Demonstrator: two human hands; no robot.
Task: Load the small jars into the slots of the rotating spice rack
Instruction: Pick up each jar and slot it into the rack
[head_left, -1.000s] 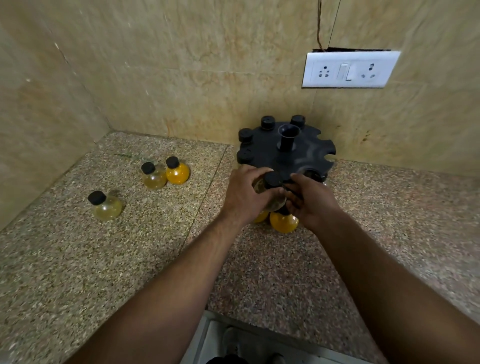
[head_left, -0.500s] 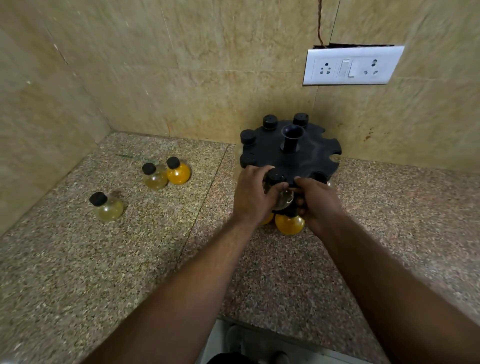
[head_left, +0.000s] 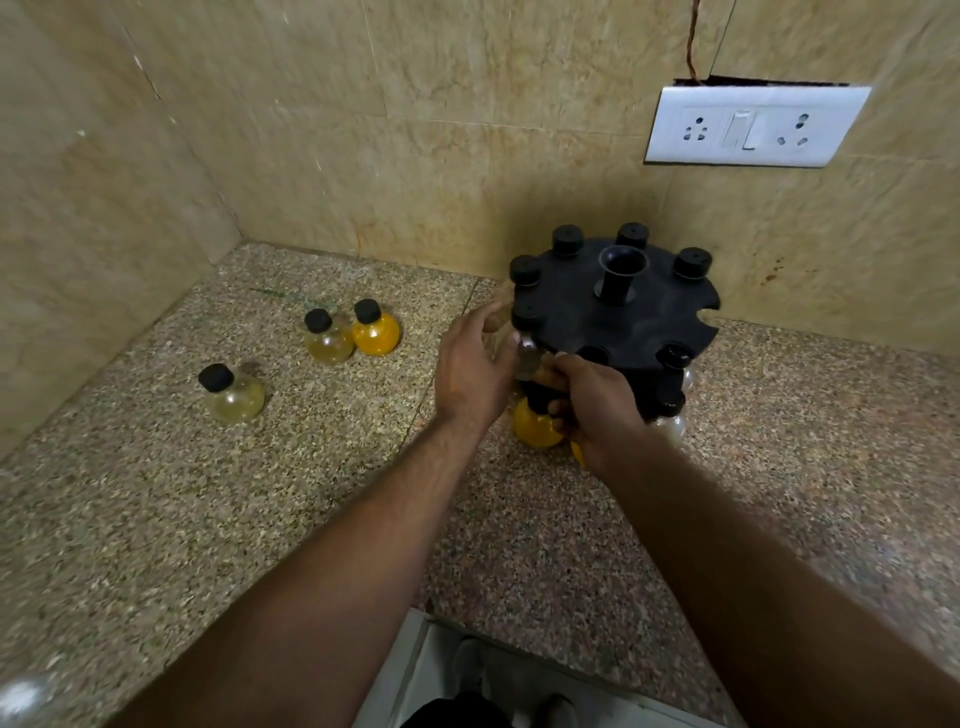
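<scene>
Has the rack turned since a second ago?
Yes. The spice rack has rotated: caps now reach further round the top disc's right rim, nearer the wall socket, leaving fewer open slots there.

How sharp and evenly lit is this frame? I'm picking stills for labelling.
Head view: motion blur smears the tiled wall and softens the left hand; wide-angle bending curves the socket plate and counter; dim warm light, the black rack losing detail; a bright blurred smear at bottom left.
</scene>
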